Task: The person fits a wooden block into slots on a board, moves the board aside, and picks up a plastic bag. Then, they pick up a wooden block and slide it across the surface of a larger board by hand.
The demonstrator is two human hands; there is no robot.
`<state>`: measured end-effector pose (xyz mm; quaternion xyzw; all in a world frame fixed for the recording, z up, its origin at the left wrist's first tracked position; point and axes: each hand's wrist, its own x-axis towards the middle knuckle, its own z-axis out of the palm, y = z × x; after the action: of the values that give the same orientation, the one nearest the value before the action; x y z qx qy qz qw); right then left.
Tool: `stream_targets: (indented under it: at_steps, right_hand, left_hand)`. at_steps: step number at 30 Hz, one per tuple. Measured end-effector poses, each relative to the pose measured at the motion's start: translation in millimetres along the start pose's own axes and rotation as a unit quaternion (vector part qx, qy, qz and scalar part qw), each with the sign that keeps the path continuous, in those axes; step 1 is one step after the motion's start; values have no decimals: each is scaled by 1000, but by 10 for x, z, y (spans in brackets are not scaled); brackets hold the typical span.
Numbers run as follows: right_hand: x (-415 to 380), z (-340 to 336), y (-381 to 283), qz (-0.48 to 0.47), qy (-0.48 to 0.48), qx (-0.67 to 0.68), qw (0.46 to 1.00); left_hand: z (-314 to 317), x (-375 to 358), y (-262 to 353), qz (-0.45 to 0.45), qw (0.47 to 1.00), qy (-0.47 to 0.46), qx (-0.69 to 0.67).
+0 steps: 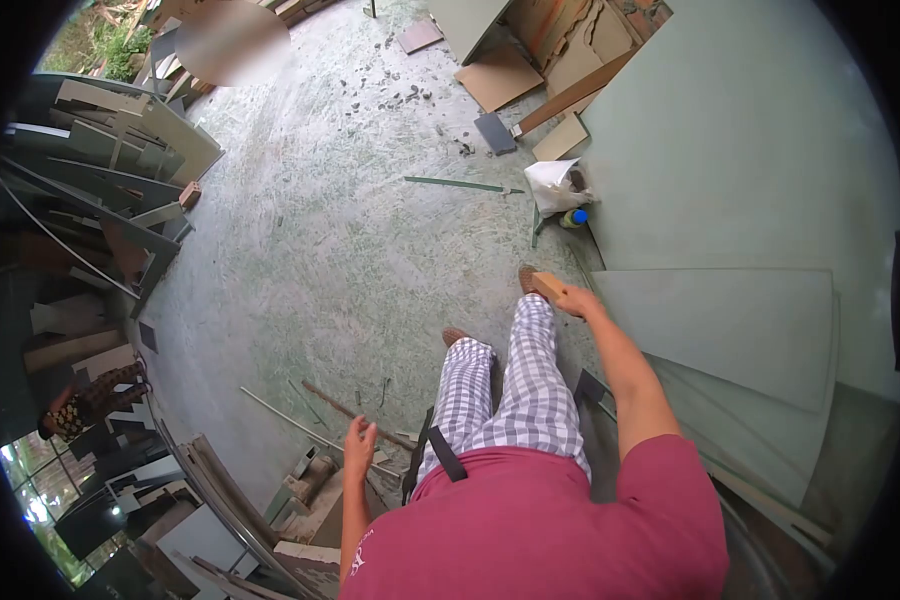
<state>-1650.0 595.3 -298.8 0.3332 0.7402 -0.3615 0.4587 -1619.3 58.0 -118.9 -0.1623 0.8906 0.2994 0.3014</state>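
My right hand [574, 300] is closed round one end of a small tan wooden block [547, 286], held above my right shoe. My left hand [360, 440] hangs at my left side with nothing visible in it, its fingers partly curled and the thumb apart. Below that hand, a brown stick [342, 405] and a thin pale rod [285, 417] lie on the floor. To the right of the block, large pale green sheets [715, 330] lean or lie beside me.
A white plastic bag [555, 188] and a blue-capped bottle [574, 218] stand ahead on the floor [320, 230]. A green strip [455, 183] lies near them. Stacked panels [135, 140] line the left. A person [95, 400] is at the far left.
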Motion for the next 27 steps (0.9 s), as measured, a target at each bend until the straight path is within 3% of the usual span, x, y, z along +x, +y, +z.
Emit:
stream_targets:
  at_steps: [2, 6, 9, 15, 17, 18, 20, 23, 25, 27]
  right_hand:
    - [341, -144, 118, -21, 93, -209, 973]
    - [1149, -310, 444, -15, 80, -245, 966]
    - [1553, -484, 633, -11, 77, -290, 954]
    - [2359, -776, 1198, -71, 116, -451, 882]
    - [2378, -737, 1460, -160, 305, -506, 791]
    - [2361, -787, 1506, -164, 305, -509, 788]
    - [2260, -938, 1557, -86, 341, -511, 784]
    - [1885, -990, 1472, -63, 244, -456, 854]
    - [1740, -1122, 1310, -25, 77, -401, 912]
    - [1624, -1129, 1154, -64, -22, -374, 925]
  left_hand:
    - [339, 37, -399, -34, 999, -24, 2]
    - [784, -145, -301, -152, 983, -105, -5]
    - [984, -254, -184, -189, 973, -132, -18]
    - [1100, -83, 590, -270, 958, -87, -40]
    - [1095, -7, 460, -240, 966, -58, -81]
    - [1118, 6, 552, -238, 965, -47, -101]
    - [1195, 45, 750, -235, 964, -34, -118]
    - [1328, 65, 718, -226, 961, -26, -157]
    - [1527, 35, 812, -181, 969, -36, -164]
    - [1622, -10, 1127, -160, 972, -27, -173]
